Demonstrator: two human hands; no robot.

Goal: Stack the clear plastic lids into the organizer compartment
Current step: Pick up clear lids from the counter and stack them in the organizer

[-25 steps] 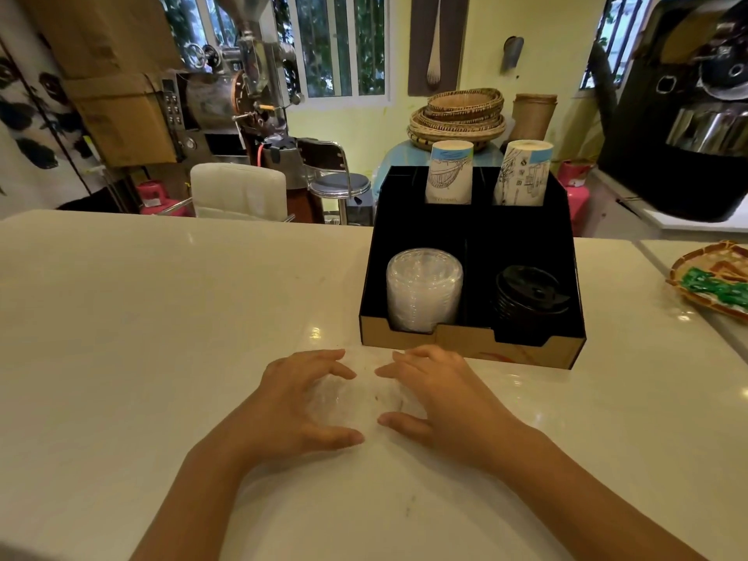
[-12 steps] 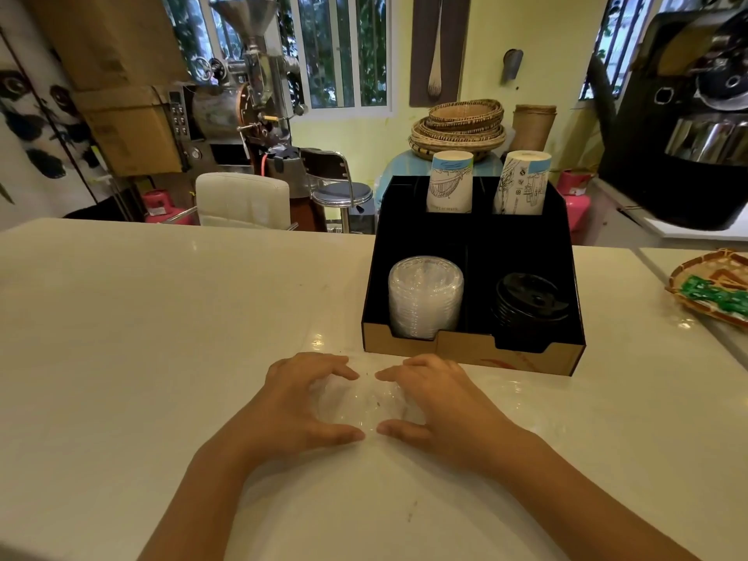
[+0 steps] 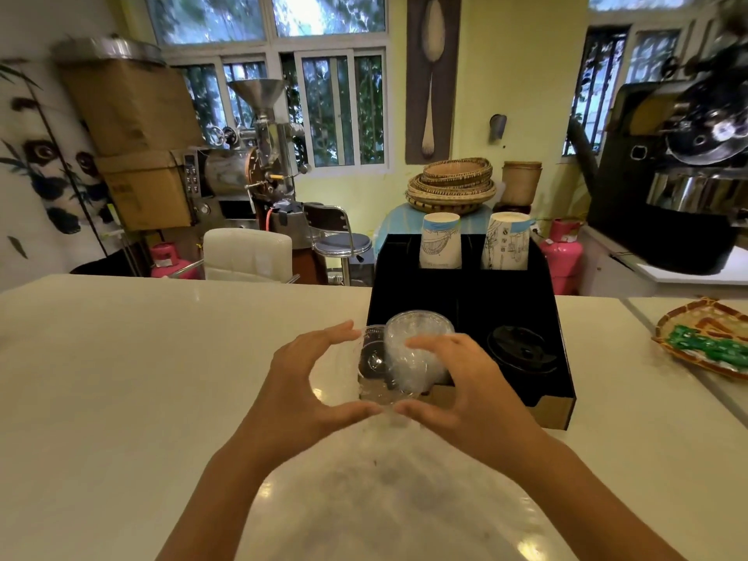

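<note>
Lids (image 3: 374, 368) cupped between both hands, organizer (image 3: 560, 406) straight ahead.
Left hand (image 3: 307, 382) and right hand (image 3: 465, 382) curl half-closed around them; the clear stack (image 3: 421, 338) sits just beyond, front-left compartment.

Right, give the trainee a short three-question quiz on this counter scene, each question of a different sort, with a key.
1. True or false: both hands hold the clear lid lifted off the counter.
2. Multiple choice: the stack of clear lids in the organizer sits in which compartment? A. front left B. front right C. back right
3. Fill in: the front right compartment holds a stack of ____ lids.

Key
1. True: the left hand and right hand grip it between fingers and thumbs, in front of the organizer.
2. A
3. black
</note>
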